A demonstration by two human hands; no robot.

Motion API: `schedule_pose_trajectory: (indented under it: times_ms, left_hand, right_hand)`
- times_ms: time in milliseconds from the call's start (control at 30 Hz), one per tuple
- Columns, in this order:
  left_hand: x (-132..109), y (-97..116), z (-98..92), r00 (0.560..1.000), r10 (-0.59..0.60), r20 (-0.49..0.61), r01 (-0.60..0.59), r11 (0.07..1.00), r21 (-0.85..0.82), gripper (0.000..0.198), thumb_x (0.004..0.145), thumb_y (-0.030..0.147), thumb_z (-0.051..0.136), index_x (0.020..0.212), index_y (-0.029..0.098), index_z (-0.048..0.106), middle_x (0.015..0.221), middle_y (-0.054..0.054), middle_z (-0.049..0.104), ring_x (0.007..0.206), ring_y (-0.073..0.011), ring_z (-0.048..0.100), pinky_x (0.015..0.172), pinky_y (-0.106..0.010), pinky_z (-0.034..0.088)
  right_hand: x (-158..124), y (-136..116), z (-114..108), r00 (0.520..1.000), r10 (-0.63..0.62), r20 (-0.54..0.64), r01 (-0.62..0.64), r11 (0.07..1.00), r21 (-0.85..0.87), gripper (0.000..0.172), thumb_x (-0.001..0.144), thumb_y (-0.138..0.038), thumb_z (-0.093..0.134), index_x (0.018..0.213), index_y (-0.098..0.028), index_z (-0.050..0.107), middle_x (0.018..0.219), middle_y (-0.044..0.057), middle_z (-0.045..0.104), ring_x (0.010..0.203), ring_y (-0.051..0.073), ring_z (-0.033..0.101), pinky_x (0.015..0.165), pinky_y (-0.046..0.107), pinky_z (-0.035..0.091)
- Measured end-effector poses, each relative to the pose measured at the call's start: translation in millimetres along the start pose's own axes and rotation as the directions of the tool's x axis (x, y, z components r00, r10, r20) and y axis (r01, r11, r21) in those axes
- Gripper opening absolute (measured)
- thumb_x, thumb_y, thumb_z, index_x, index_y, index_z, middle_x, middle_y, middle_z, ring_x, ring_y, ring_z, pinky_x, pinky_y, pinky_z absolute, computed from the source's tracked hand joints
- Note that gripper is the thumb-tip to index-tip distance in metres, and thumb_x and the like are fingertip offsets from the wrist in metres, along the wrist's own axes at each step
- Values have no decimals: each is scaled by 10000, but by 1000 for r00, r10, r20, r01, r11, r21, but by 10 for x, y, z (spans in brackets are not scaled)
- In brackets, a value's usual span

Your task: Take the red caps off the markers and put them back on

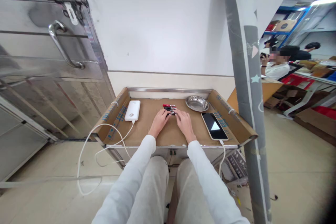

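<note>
Side by side over the cardboard-lined bench (147, 126), my left hand (159, 120) and my right hand (184, 120) meet at the fingertips. Between them is a small black pen-like thing (171, 113), pinched from both ends. Its exact kind is too small to make out. Just beyond the fingers lies a red pen (168, 105), with a dark pen (169, 108) close in front of it, partly hidden by the fingers.
A white power bank (132, 110) with a cable lies left. At right are a round metal dish (196, 103) and a plugged-in phone (214, 126). Raised cardboard sides edge the bench. A wrapped pole (248, 77) stands right; people (278, 66) sit beyond it.
</note>
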State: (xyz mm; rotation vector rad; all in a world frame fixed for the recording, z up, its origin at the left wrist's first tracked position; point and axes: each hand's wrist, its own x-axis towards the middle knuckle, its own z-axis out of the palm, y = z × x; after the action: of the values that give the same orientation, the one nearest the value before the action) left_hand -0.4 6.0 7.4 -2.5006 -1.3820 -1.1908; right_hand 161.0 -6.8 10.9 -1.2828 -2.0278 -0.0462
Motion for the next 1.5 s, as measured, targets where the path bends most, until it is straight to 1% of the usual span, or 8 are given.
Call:
schedule_pose_trajectory:
  times_ms: [167,400,500,600,700,1000,1300,1500]
  left_hand:
    - [8,-10,-22,980,-171,-98,188,961,202,217,931,281,403,1026,172,565,947,-84,612,904,-219,551,815,-358,442]
    - [-21,-44,-16,857,-468,-215,514,748,420,264,903,95,303,969,125,556,980,-144,573,930,-268,525,799,-401,427]
    - [-14,-56,16,876,-449,-174,480,782,398,299,876,35,271,982,101,543,1002,-158,552,937,-257,520,818,-394,429]
    - [0,-57,56,962,-268,-54,272,913,303,256,877,55,327,1002,120,541,995,-129,549,936,-231,523,860,-370,430]
    - [5,-63,89,992,-121,39,113,980,163,185,878,111,411,992,159,548,976,-89,548,943,-209,531,888,-350,435]
    - [14,-86,82,981,-143,128,152,987,-57,117,878,168,478,885,181,594,928,-61,558,919,-189,560,884,-350,458]
    - [29,-96,110,975,-105,197,161,941,-296,104,856,136,494,926,184,554,915,-42,604,886,-169,585,857,-341,483]
    - [28,-78,91,995,-41,87,55,984,-170,287,877,111,396,1127,186,514,1191,-101,544,1130,-196,508,977,-380,415]
  right_hand:
    - [13,-16,41,996,-76,38,72,991,110,594,877,-163,391,1444,-213,220,1350,77,482,1178,194,472,969,346,387]
    - [18,72,102,998,64,5,-62,990,-129,320,859,-113,379,1070,-184,608,1065,96,585,987,221,508,898,355,404]
    - [15,77,109,997,79,16,-75,978,-193,264,862,-134,411,1032,-182,608,994,94,571,935,216,496,857,336,396]
    - [20,82,134,996,79,35,-70,973,-222,225,869,-158,431,1022,-182,595,971,87,568,934,217,489,838,326,385]
    - [29,101,167,995,89,46,-75,967,-243,203,874,-174,439,1016,-177,584,960,86,572,929,217,489,825,324,377]
    - [31,123,171,997,69,47,-56,973,-224,171,912,-232,428,916,-182,591,908,81,578,906,223,493,802,328,366]
    - [47,100,143,991,-33,128,29,999,36,190,923,-204,411,934,-187,600,939,73,593,906,206,508,827,326,413]
    - [42,91,132,997,29,72,-28,1000,-8,231,927,-215,402,929,-184,631,924,81,577,891,205,516,832,326,428]
